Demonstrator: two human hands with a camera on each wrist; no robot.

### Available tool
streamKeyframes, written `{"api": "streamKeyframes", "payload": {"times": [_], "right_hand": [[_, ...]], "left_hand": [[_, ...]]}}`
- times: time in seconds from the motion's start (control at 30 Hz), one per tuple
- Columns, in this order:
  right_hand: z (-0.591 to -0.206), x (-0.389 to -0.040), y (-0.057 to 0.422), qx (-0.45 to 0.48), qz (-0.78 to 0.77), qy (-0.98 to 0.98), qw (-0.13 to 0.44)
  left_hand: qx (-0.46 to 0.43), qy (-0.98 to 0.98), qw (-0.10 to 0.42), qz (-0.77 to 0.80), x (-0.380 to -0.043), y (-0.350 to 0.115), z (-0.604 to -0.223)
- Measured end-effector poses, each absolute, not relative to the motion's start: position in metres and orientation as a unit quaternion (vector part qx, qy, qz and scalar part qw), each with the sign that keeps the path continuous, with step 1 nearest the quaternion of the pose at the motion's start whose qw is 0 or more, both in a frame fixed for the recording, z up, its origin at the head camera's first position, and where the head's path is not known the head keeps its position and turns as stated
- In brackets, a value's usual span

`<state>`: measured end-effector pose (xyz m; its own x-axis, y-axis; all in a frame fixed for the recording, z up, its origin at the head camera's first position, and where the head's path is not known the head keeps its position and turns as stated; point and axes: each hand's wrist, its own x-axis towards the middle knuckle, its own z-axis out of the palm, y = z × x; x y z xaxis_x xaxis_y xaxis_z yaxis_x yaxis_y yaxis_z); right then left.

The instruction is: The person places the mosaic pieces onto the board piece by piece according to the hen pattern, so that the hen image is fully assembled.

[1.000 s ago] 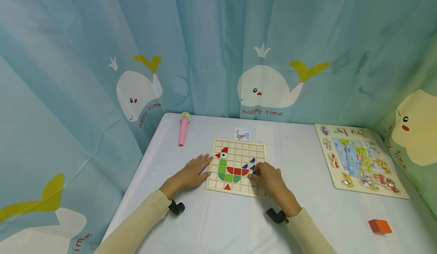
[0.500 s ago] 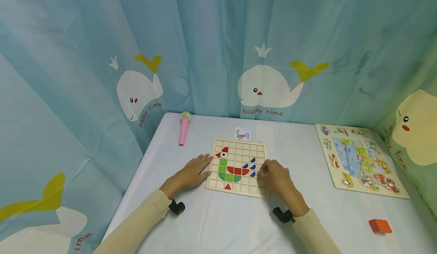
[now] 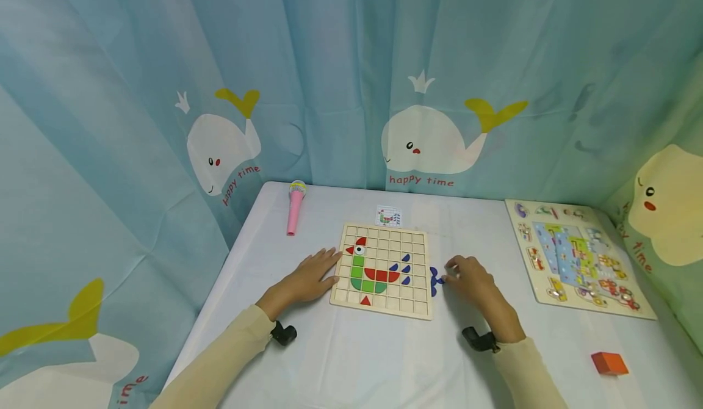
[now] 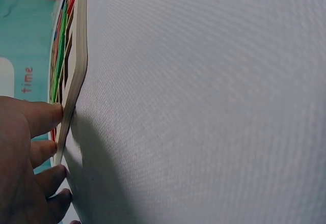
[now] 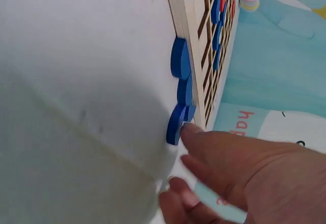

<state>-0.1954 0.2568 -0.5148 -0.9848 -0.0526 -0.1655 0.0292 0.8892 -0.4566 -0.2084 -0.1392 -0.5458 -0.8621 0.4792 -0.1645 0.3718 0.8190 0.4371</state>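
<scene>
A wooden grid board (image 3: 384,245) lies on the table, with red, green, blue and eye-marked pieces set in a bird shape. My left hand (image 3: 307,275) rests at its left edge, thumb and fingertips on the rim in the left wrist view. Off the board's right side, several loose blue curved pieces (image 3: 433,291) lie against the edge. My right hand (image 3: 469,281) is beside them. In the right wrist view its thumb tip is right at the nearest blue piece (image 5: 175,124), while the other fingers are loosely bent and apart from it.
A small pattern card (image 3: 389,216) lies behind the board. A pink toy microphone (image 3: 295,210) is at the back left. On the right are a picture puzzle board (image 3: 529,275) and an orange block (image 3: 609,364). A whale-print curtain (image 3: 329,122) hangs behind the table.
My right hand has moved right, off the board, uncovering a lower blue piece in the grid and the loose blue pieces beside it. The left hand has stayed put.
</scene>
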Motion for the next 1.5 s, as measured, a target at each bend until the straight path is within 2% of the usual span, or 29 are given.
{"api": "streamKeyframes", "payload": {"times": [0.2, 0.5, 0.8, 1.5], "right_hand": [[-0.521, -0.201, 0.244, -0.051, -0.258, 0.962, 0.078], [-0.524, -0.205, 0.251, -0.073, -0.274, 0.956, 0.079], [-0.524, -0.208, 0.253, -0.024, -0.241, 0.967, 0.077], [-0.525, -0.21, 0.258, -0.008, -0.24, 0.967, 0.088]], "left_hand": [[0.222, 0.944, 0.137, 0.201, -0.208, -0.138, -0.544], [0.223, 0.943, 0.141, 0.202, -0.209, -0.138, -0.545], [0.221, 0.943, 0.145, 0.205, -0.207, -0.138, -0.544], [0.22, 0.943, 0.139, 0.206, -0.207, -0.138, -0.544]]}}
